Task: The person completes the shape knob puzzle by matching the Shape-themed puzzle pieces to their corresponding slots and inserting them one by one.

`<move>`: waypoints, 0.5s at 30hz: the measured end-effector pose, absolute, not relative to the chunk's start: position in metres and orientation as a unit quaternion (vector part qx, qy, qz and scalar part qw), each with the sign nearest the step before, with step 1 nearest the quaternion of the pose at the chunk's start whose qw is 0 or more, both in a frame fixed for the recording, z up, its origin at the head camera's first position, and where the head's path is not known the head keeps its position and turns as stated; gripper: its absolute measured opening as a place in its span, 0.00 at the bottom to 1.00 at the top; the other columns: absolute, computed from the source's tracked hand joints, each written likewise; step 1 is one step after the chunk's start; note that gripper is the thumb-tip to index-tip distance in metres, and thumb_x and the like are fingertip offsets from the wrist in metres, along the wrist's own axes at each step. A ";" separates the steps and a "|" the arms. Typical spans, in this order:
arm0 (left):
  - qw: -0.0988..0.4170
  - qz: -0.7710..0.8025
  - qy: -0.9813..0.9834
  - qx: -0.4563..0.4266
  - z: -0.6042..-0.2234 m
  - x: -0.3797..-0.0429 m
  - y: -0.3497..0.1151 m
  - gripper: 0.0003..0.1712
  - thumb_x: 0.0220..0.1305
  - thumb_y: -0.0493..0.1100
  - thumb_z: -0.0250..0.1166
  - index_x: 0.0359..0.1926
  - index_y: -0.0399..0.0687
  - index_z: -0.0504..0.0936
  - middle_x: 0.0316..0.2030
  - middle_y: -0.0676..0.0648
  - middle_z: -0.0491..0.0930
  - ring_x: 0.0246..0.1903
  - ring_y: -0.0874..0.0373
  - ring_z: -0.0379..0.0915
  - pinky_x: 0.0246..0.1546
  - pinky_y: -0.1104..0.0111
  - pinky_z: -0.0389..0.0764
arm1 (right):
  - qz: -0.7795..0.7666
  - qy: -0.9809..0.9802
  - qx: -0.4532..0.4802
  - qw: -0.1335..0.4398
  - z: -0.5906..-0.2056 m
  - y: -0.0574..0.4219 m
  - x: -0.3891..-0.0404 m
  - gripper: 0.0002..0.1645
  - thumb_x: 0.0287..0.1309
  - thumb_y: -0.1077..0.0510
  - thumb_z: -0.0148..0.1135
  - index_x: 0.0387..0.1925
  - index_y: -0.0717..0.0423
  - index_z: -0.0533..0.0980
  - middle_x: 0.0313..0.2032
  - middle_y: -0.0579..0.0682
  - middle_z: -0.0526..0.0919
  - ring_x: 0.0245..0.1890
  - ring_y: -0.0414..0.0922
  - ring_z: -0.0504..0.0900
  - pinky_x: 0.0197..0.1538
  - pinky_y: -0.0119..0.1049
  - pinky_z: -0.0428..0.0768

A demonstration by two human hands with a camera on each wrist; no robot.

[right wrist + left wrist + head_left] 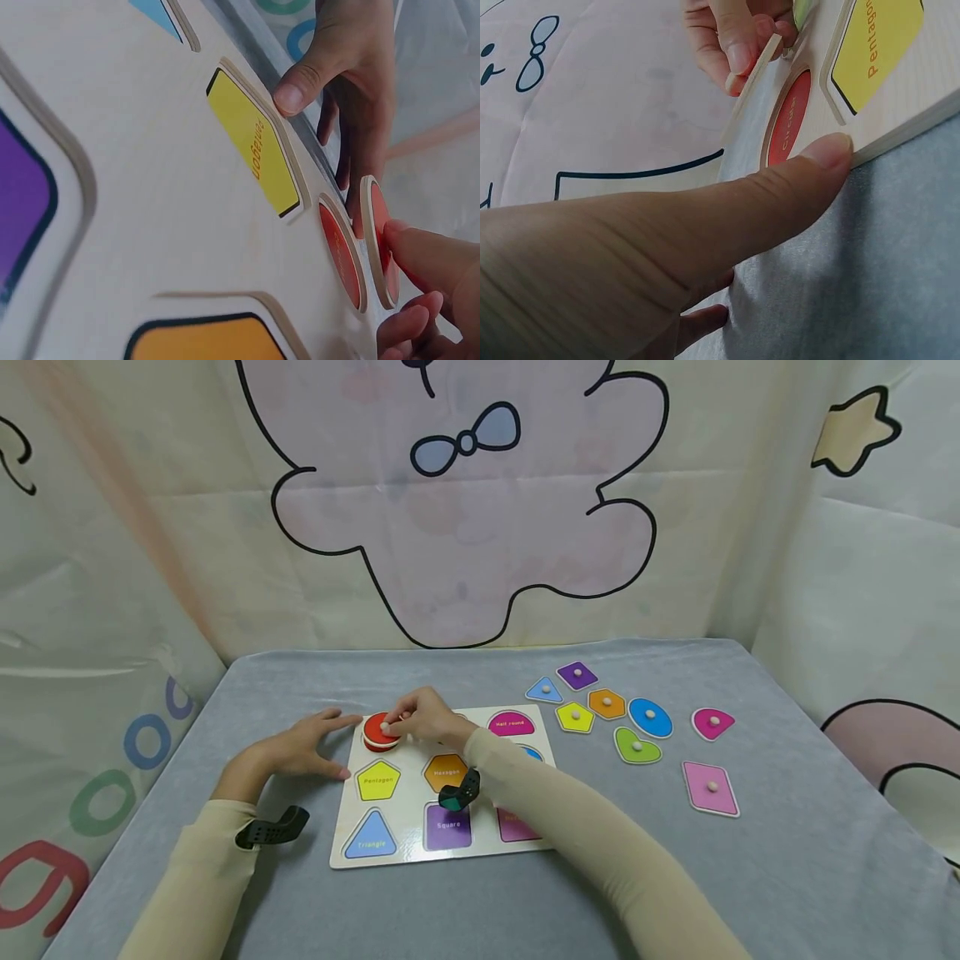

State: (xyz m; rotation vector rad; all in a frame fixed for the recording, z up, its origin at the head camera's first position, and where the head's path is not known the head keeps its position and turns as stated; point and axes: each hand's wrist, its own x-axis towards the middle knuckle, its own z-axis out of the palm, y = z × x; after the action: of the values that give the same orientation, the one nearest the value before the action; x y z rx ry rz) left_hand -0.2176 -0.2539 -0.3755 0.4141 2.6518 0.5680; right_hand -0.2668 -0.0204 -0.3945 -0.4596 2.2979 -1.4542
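My right hand pinches a red circular puzzle piece by its knob. In the right wrist view the piece hovers tilted just over the red recess marked as circular. This recess sits at the far left corner of a white wooden puzzle board. With fingers spread, my left hand rests at the board's left edge. Its thumb lies against the edge near the yellow pentagon recess in the left wrist view.
Several knobbed pieces lie right of the board: a blue triangle, purple square, yellow pentagon, orange hexagon, blue oval, green heart, magenta piece and pink quadrilateral. A grey cloth covers the table.
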 end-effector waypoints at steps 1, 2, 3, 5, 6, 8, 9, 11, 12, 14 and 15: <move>0.197 0.203 0.947 0.149 -0.376 -0.218 -0.254 0.57 0.51 0.58 0.79 0.77 0.50 0.61 0.76 0.24 0.48 0.73 0.21 0.45 0.66 0.26 0.56 | -0.516 0.820 -0.163 0.189 -0.394 -0.021 -0.267 0.05 0.57 0.60 0.74 0.35 0.58 0.89 0.26 0.45 0.73 0.31 0.40 0.68 0.31 0.28 0.62; 0.196 0.204 0.947 0.150 -0.375 -0.217 -0.254 0.57 0.51 0.58 0.79 0.77 0.50 0.61 0.76 0.24 0.48 0.73 0.21 0.45 0.66 0.26 0.56 | -0.515 0.820 -0.162 0.188 -0.395 -0.022 -0.266 0.05 0.57 0.60 0.74 0.34 0.58 0.89 0.26 0.45 0.72 0.31 0.40 0.67 0.31 0.28 0.61; 0.196 0.204 0.947 0.151 -0.375 -0.217 -0.254 0.57 0.51 0.59 0.79 0.77 0.50 0.61 0.76 0.24 0.48 0.73 0.21 0.45 0.66 0.26 0.56 | -0.511 0.823 -0.163 0.186 -0.395 -0.023 -0.266 0.05 0.57 0.60 0.74 0.34 0.58 0.89 0.25 0.44 0.72 0.31 0.40 0.67 0.32 0.29 0.60; 0.195 0.203 0.948 0.149 -0.375 -0.216 -0.254 0.57 0.51 0.59 0.79 0.77 0.50 0.61 0.76 0.24 0.48 0.73 0.21 0.44 0.66 0.26 0.56 | -0.504 0.828 -0.162 0.185 -0.395 -0.024 -0.266 0.05 0.57 0.60 0.74 0.34 0.57 0.89 0.25 0.44 0.70 0.31 0.40 0.66 0.33 0.29 0.60; 0.195 0.202 0.948 0.148 -0.375 -0.216 -0.254 0.57 0.51 0.59 0.78 0.77 0.50 0.61 0.76 0.24 0.48 0.73 0.21 0.44 0.66 0.26 0.56 | -0.502 0.829 -0.162 0.185 -0.395 -0.025 -0.266 0.05 0.57 0.59 0.75 0.34 0.57 0.89 0.25 0.44 0.70 0.31 0.40 0.66 0.33 0.29 0.60; 0.195 0.202 0.949 0.146 -0.375 -0.216 -0.254 0.57 0.51 0.59 0.78 0.77 0.50 0.61 0.76 0.25 0.48 0.73 0.21 0.44 0.66 0.26 0.56 | -0.497 0.833 -0.161 0.183 -0.396 -0.025 -0.266 0.05 0.56 0.59 0.75 0.34 0.56 0.89 0.24 0.44 0.69 0.31 0.40 0.66 0.33 0.29 0.60; 0.196 0.202 0.949 0.145 -0.375 -0.216 -0.253 0.57 0.51 0.59 0.79 0.77 0.50 0.61 0.76 0.25 0.48 0.73 0.21 0.44 0.66 0.26 0.56 | -0.494 0.835 -0.159 0.183 -0.396 -0.026 -0.266 0.05 0.56 0.59 0.75 0.34 0.56 0.89 0.24 0.44 0.69 0.31 0.40 0.67 0.34 0.29 0.60; 0.197 0.203 0.949 0.143 -0.375 -0.216 -0.253 0.57 0.51 0.59 0.79 0.77 0.50 0.61 0.76 0.25 0.48 0.73 0.21 0.44 0.66 0.26 0.56 | -0.486 0.840 -0.155 0.183 -0.396 -0.027 -0.266 0.05 0.56 0.58 0.75 0.34 0.55 0.89 0.24 0.44 0.70 0.31 0.40 0.67 0.33 0.28 0.61; 0.197 0.202 0.949 0.142 -0.376 -0.216 -0.253 0.57 0.51 0.59 0.79 0.77 0.50 0.61 0.76 0.25 0.48 0.73 0.21 0.44 0.66 0.26 0.55 | -0.483 0.843 -0.154 0.182 -0.396 -0.027 -0.265 0.05 0.56 0.58 0.75 0.34 0.55 0.89 0.24 0.45 0.70 0.31 0.40 0.67 0.33 0.28 0.61; 0.197 0.202 0.949 0.142 -0.377 -0.217 -0.254 0.57 0.51 0.59 0.79 0.77 0.49 0.61 0.76 0.25 0.48 0.73 0.21 0.44 0.66 0.26 0.55 | -0.477 0.846 -0.151 0.182 -0.396 -0.028 -0.264 0.05 0.56 0.58 0.75 0.33 0.55 0.89 0.25 0.45 0.72 0.32 0.41 0.68 0.33 0.28 0.62; 0.197 0.202 0.949 0.141 -0.377 -0.217 -0.254 0.58 0.51 0.59 0.79 0.77 0.50 0.61 0.76 0.25 0.48 0.73 0.21 0.44 0.66 0.26 0.55 | -0.475 0.848 -0.150 0.182 -0.395 -0.028 -0.263 0.04 0.56 0.58 0.75 0.33 0.54 0.89 0.27 0.45 0.74 0.32 0.41 0.69 0.34 0.28 0.63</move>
State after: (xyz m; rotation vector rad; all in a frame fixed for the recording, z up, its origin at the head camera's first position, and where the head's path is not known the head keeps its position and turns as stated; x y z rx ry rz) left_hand -0.2170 -0.2537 -0.3775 0.3953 2.6564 0.5649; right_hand -0.2632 -0.0283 -0.3953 -0.4224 2.3948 -1.3397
